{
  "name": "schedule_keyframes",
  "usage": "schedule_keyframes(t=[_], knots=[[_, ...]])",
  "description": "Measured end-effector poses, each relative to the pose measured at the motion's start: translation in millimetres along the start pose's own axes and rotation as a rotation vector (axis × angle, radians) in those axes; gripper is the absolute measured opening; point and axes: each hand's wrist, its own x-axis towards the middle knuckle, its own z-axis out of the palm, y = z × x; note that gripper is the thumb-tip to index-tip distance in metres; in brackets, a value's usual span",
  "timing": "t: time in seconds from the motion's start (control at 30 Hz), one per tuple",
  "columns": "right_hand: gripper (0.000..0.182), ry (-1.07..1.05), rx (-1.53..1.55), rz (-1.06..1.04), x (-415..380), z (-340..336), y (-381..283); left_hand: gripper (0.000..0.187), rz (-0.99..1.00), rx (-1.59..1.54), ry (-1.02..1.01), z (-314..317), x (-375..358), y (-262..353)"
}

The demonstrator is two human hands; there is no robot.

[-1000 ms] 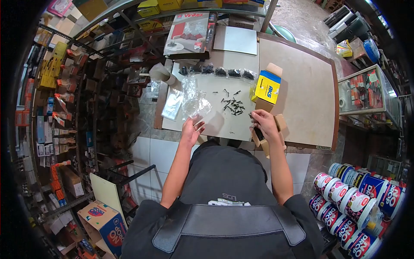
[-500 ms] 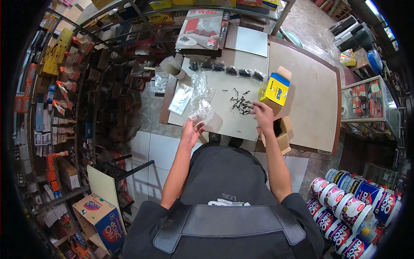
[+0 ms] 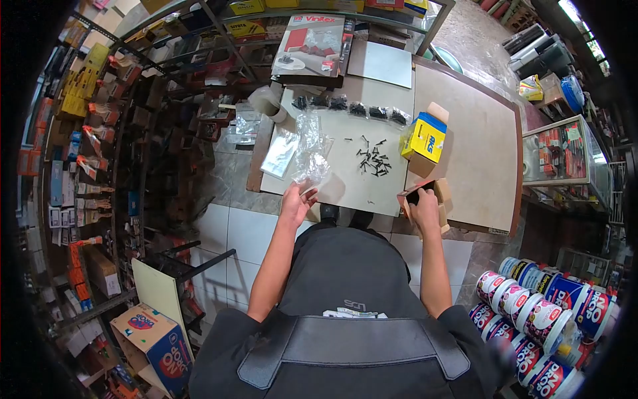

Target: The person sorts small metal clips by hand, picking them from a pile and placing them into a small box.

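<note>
My left hand (image 3: 297, 201) is closed on the edge of a clear plastic bag (image 3: 315, 169) at the table's near edge. My right hand (image 3: 425, 206) reaches down into an open cardboard box (image 3: 444, 191); its fingertips are hidden inside, so what they hold cannot be seen. Between the hands, further in, lies a loose pile of dark screws (image 3: 374, 161). Behind the pile runs a row of small clear packets of dark screws (image 3: 357, 109). A yellow and blue box (image 3: 427, 138) with its flap up stands beyond my right hand.
More flat clear bags (image 3: 280, 151) lie at the table's left, near a roll of clear plastic (image 3: 264, 103). A Vinilex catalogue (image 3: 308, 45) and a white board (image 3: 380, 63) are at the back. Stocked shelves line the left; paint pails (image 3: 541, 319) are stacked at right.
My right hand has moved from the screw pile toward me and into the open cardboard box. My left hand stays at the plastic bag, nearly still.
</note>
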Motion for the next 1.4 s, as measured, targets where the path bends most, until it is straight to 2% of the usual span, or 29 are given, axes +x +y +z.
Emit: schedule_keyframes(t=[0.17, 0.23, 0.37, 0.57, 0.77, 0.87, 0.93, 1.07, 1.13, 1.17, 1.23, 1.4], knots=[[0.038, -0.024, 0.062, 0.08, 3.2, -8.2, 2.4, 0.032, -0.018, 0.021, -0.014, -2.1, -1.9, -0.9], [0.039, -0.119, 0.077, 0.017, 7.2, -9.7, 12.4, 0.033, -0.017, 0.03, -0.024, -0.6, -4.7, -0.2], [0.037, -0.022, 0.051, -0.037, -1.1, -9.0, 9.3, 0.03, -0.041, -0.006, -0.004, -1.5, -8.0, 1.0], [0.029, -0.063, 0.052, -0.022, 3.7, -9.6, 11.8, 0.03, -0.062, 0.001, -0.008, -9.1, -3.8, -3.3], [0.018, -0.047, 0.103, -0.113, 8.6, -5.0, 26.1, 0.03, -0.066, 0.017, 0.009, -5.0, -6.8, -2.1], [0.017, -0.054, 0.238, -0.054, 6.9, -16.7, 20.4, 0.03, -0.06, 0.022, 0.011, -4.8, -7.1, 0.3], [0.02, -0.034, 0.496, -0.006, 7.4, -19.4, 27.9, 0.03, -0.057, 0.024, 0.01, -5.9, -6.1, -0.1], [0.022, 0.008, 0.549, 0.016, 9.2, -27.0, 41.4, 0.03, -0.059, 0.027, 0.011, -7.0, -3.4, -0.4], [0.024, -0.099, 0.708, 0.189, 11.1, -29.0, 49.0, 0.03, -0.06, 0.027, 0.008, -3.5, -3.2, -0.3], [0.024, -0.099, 0.707, 0.19, 10.6, -28.7, 51.8, 0.03, -0.061, 0.031, 0.009, -1.9, -3.3, -0.3], [0.024, -0.136, 0.956, 0.311, 8.3, -35.2, 48.9, 0.03, -0.062, 0.032, 0.012, 1.4, -3.4, -0.2], [0.023, -0.178, 1.182, 0.402, 8.5, -49.1, 44.8, 0.032, -0.05, 0.035, 0.01, 8.8, -2.8, 0.0]])
